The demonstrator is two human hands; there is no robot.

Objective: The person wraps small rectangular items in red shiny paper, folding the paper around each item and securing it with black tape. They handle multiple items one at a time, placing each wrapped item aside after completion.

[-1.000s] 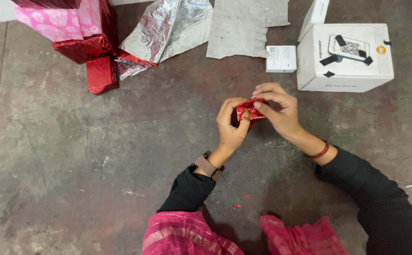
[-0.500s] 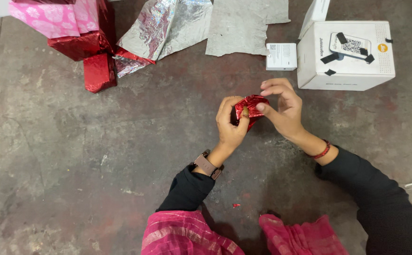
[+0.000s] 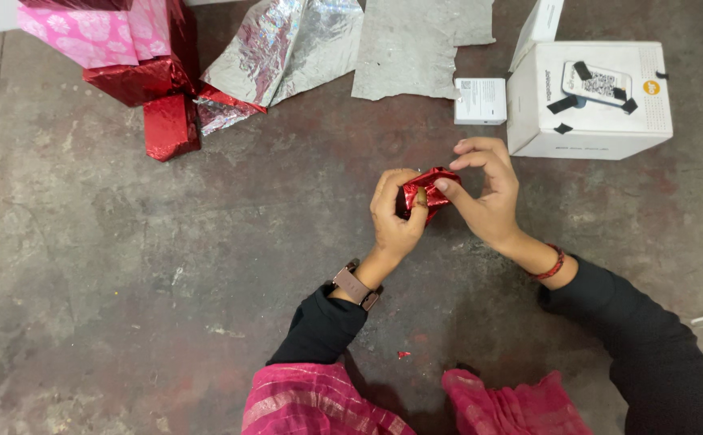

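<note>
Below the white box (image 3: pixel 589 101), both hands' fingers (image 3: pixel 396 187) clamp a small red foil packet (image 3: pixel 430 187).

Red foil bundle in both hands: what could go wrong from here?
1. The red foil bundle is crumpled and pinched by the left hand and right hand; the thin foil may tear.
2. It is held above the bare floor; a slip could drop it into the dirt.
3. A small red scrap already lies below, so more bits may flake off.
</note>
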